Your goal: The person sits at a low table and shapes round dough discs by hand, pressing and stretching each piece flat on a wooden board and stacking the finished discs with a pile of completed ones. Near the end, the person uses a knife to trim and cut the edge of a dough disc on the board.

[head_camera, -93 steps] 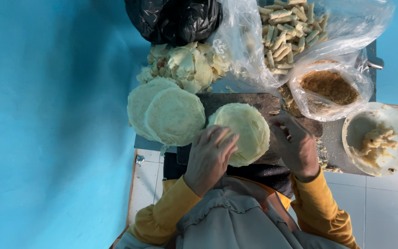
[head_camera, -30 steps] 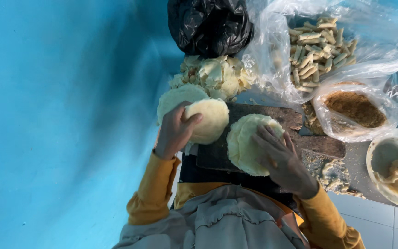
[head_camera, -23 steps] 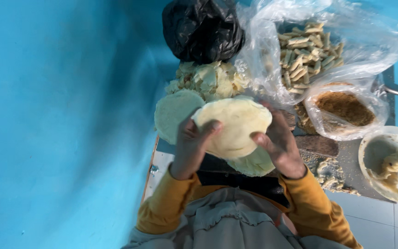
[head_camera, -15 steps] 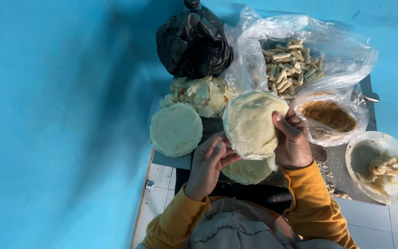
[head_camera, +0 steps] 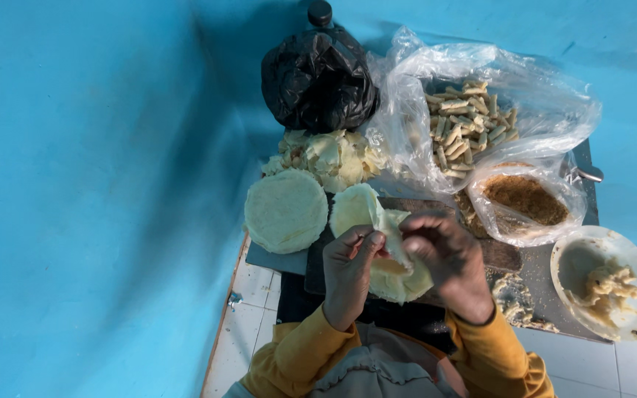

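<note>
A bright blue wall fills the left and top of the frame, above a white tiled floor (head_camera: 256, 324) along the bottom edge, where a person in mustard-yellow sleeves (head_camera: 296, 357) works over a dark flat board (head_camera: 311, 269).

Near the bottom centre, the left hand (head_camera: 348, 276) and the right hand (head_camera: 447, 258) meet over the board, fingertips pinched on a thin pale round dough wrapper (head_camera: 377, 228) that is being folded; the wrapper lifts from the middle of the frame toward the upper left of the hands. Both hands are closed in a grasp on the wrapper's folded edge. Just beneath it lies another pale wrapper (head_camera: 407, 280), flat on the board.

To the left of centre, a stack of round pale wrappers (head_camera: 285, 210) rests just beside the board. At the lower right, a white round bowl (head_camera: 576, 254) holds a lump of pale filling (head_camera: 613, 284), with crumbs (head_camera: 514, 295) scattered between it and the hands.

Farther back, a clear plastic bag of brown crumbs (head_camera: 525, 199) sits right of centre, and a heap of torn pale wrapper scraps (head_camera: 326, 155) lies at centre. Behind these, a large clear plastic bag of small rolled sticks (head_camera: 462, 121) stands beside a knotted black plastic bag (head_camera: 318, 77) at top centre.
</note>
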